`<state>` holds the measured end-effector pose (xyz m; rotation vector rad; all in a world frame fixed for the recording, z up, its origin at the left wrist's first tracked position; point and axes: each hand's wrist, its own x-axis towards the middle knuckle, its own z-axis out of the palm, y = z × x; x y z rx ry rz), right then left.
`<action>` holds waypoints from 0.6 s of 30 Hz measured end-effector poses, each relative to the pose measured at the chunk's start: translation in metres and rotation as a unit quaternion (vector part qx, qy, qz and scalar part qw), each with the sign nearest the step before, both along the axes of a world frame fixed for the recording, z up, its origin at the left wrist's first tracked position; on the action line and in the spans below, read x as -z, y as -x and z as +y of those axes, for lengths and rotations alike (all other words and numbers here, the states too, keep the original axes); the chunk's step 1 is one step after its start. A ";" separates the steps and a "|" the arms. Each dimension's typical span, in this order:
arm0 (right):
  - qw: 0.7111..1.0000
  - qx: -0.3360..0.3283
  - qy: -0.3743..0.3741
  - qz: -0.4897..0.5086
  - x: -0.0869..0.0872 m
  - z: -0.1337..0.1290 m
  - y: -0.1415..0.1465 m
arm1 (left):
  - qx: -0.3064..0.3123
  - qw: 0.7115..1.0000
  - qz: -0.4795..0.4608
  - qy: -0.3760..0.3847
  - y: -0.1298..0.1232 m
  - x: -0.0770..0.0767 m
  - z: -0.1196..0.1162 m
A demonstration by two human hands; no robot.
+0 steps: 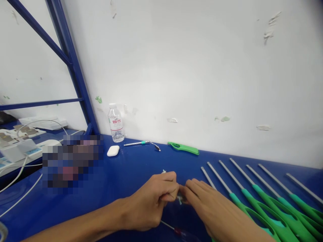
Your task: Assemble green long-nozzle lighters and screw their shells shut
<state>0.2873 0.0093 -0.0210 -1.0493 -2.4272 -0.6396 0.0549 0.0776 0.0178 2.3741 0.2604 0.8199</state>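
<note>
Close together over the blue table (141, 164), my two hands meet around a small part. My left hand (153, 200) is closed in a fist, and a small pale tip (164, 171) sticks out above it. My right hand (204, 201) has its fingers curled and pressed together beside it. Between them shows a small greyish piece with a pale green bit (180, 199); the fingers hide most of it. Below lies what looks like a screwdriver (176, 230), with a thin metal shaft and a red handle, partly in shadow.
Several long-necked green lighters (267, 201) lie in a row at right. Along the white wall are a green casing piece (184, 148), a metal tube with wires (137, 143), a white case (113, 151) and a water bottle (116, 124). Power strips (37, 151) and cables stand left.
</note>
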 end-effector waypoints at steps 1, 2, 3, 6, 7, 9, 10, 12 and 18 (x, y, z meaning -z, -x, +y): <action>1.000 -0.002 0.005 0.001 -0.001 0.000 -0.001 | 0.005 1.000 0.001 0.001 0.000 -0.001 0.000; 1.000 -0.003 0.011 -0.001 -0.002 0.000 -0.001 | 0.010 1.000 0.003 0.004 0.000 -0.001 -0.001; 1.000 -0.007 0.017 -0.004 -0.004 -0.001 -0.002 | 0.015 1.000 0.005 0.006 0.000 -0.001 -0.001; 0.999 -0.016 0.040 -0.012 -0.007 -0.001 -0.002 | 0.021 1.000 0.008 0.012 0.000 -0.001 -0.004; 0.999 -0.017 0.045 -0.011 -0.008 -0.002 -0.002 | 0.022 1.000 0.008 0.013 0.000 -0.001 -0.004; 0.998 -0.012 0.056 -0.005 -0.008 -0.003 -0.001 | 0.024 1.000 0.008 0.016 0.000 0.000 -0.006; 0.998 -0.010 0.062 -0.002 -0.008 -0.003 -0.001 | 0.026 0.999 0.008 0.017 0.000 0.001 -0.006; 0.998 -0.009 0.067 0.002 -0.007 -0.004 0.000 | 0.030 0.999 0.008 0.018 0.000 0.002 -0.006; 0.996 -0.003 0.090 0.006 -0.007 -0.007 -0.001 | 0.038 0.999 0.005 0.026 0.001 0.003 -0.005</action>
